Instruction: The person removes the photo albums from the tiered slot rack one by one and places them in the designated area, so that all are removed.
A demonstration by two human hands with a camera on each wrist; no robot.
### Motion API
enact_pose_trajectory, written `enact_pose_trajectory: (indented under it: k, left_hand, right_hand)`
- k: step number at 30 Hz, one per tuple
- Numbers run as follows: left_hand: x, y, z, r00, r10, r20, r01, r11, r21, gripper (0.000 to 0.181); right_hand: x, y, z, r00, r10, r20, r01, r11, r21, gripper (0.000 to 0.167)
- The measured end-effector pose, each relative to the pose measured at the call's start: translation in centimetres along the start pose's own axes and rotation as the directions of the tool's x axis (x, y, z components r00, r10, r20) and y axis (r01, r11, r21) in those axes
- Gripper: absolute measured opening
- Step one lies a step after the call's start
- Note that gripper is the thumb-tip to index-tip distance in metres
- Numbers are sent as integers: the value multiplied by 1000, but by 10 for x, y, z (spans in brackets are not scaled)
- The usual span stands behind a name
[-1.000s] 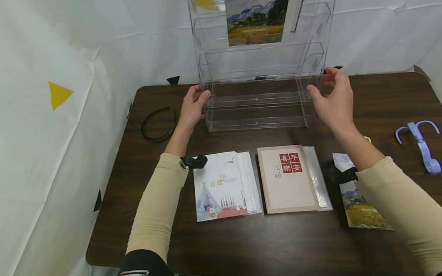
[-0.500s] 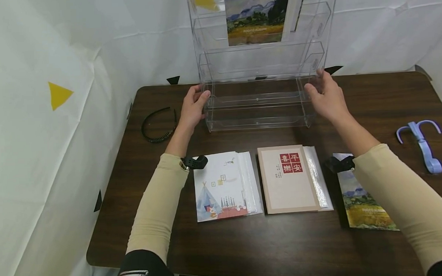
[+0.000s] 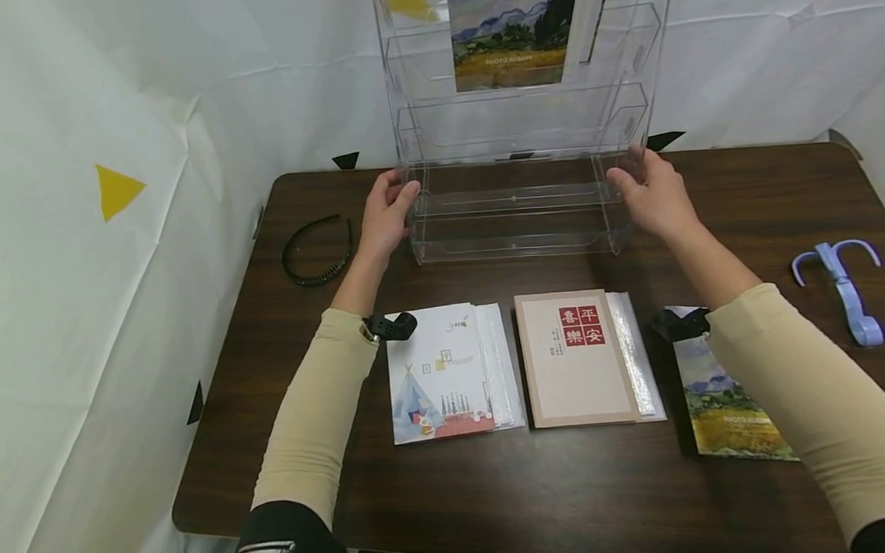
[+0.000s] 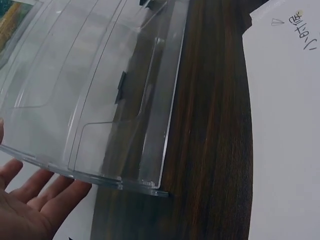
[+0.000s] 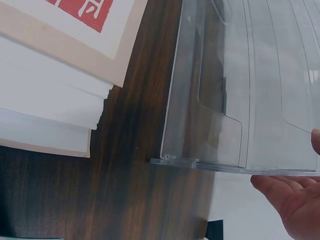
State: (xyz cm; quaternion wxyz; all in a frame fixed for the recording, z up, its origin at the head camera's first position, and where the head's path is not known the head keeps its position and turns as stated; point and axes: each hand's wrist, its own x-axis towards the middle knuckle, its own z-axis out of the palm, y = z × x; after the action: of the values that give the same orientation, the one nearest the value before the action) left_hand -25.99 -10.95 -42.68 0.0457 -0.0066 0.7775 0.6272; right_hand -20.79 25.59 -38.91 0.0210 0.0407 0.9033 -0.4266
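A tall clear plastic display rack (image 3: 517, 122) with several tiers stands at the back of the table. A landscape-covered photo album (image 3: 508, 35) sits in an upper tier. My left hand (image 3: 385, 211) holds the rack's left side, thumb at the front edge and fingers along the outside. In the left wrist view the fingers of that hand (image 4: 45, 200) lie against the side panel. On the opposite side, my right hand (image 3: 656, 194) grips the rack's edge, thumb in front. Most of this hand's fingers are hidden in the head view; the right wrist view shows them (image 5: 287, 195) along the panel.
In front of the rack lie a white album with a tent drawing (image 3: 436, 377), a beige album with red characters (image 3: 578, 361) and another landscape album (image 3: 731, 407) partly under my right arm. A black headband (image 3: 318, 279) lies left, a lavender hook-shaped item (image 3: 849, 297) right.
Over the last second my right hand has shifted left, closing in on the rack's right side. My left hand and the rack stay in place.
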Motion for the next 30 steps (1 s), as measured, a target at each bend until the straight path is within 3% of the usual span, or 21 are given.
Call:
enact_pose_trajectory:
  k: [4, 6, 8, 10, 12, 13, 15, 17, 19, 21, 22, 27, 28, 30]
  left_hand:
    - [-1, 5, 2, 994, 70, -82, -68, 997, 34, 62]
    - [0, 11, 3, 974, 162, -161, -154, 986, 60, 64]
    - [2, 21, 5, 929, 272, -252, -258, 962, 89, 64]
    - [5, 35, 7, 852, 405, -332, -384, 914, 131, 59]
    - [9, 54, 10, 770, 519, -371, -491, 854, 174, 53]
    - [12, 64, 12, 741, 561, -369, -527, 827, 197, 51]
    - [16, 84, 17, 705, 632, -322, -586, 775, 238, 46]
    - [21, 104, 22, 685, 685, -249, -633, 729, 262, 44]
    - [26, 120, 27, 683, 707, -184, -659, 705, 261, 45]
    - [33, 134, 32, 691, 706, -158, -669, 706, 232, 49]
    - [35, 141, 34, 703, 695, -154, -665, 718, 206, 53]
    - [51, 161, 46, 810, 580, -87, -568, 813, 129, 68]
    - [52, 163, 49, 828, 557, -63, -548, 828, 115, 68]
    - [55, 165, 55, 852, 522, -32, -518, 851, 89, 65]
  right_hand:
    - [-1, 0, -1, 1000, 2, -1, -2, 1000, 1, 69]
    - [0, 0, -1, 1000, 3, -3, -3, 1000, 0, 69]
    - [0, 1, -1, 1000, 3, -4, -3, 1000, 0, 69]
    - [1, 1, -1, 1000, 1, -3, -1, 1000, -1, 69]
    - [1, 1, 0, 1000, -4, -2, 4, 1000, -5, 69]
    - [1, 1, -1, 1000, -2, 0, 2, 1000, -6, 69]
    - [1, 1, 0, 1000, 0, 3, 0, 1000, -11, 69]
    - [1, 2, -1, 1000, -3, 1, 3, 1000, -14, 69]
    - [1, 2, -1, 1000, -8, -1, 8, 1000, -10, 69]
    - [2, 1, -1, 1000, -18, -4, 18, 1000, -4, 68]
    - [2, 1, -1, 1000, -23, -4, 23, 1000, -1, 68]
    - [3, -1, 0, 1000, -13, 5, 13, 1000, 3, 68]
    - [3, -1, 0, 1000, -9, 6, 9, 1000, 2, 68]
    - [2, -1, 1, 1000, -2, 9, 2, 1000, 4, 68]
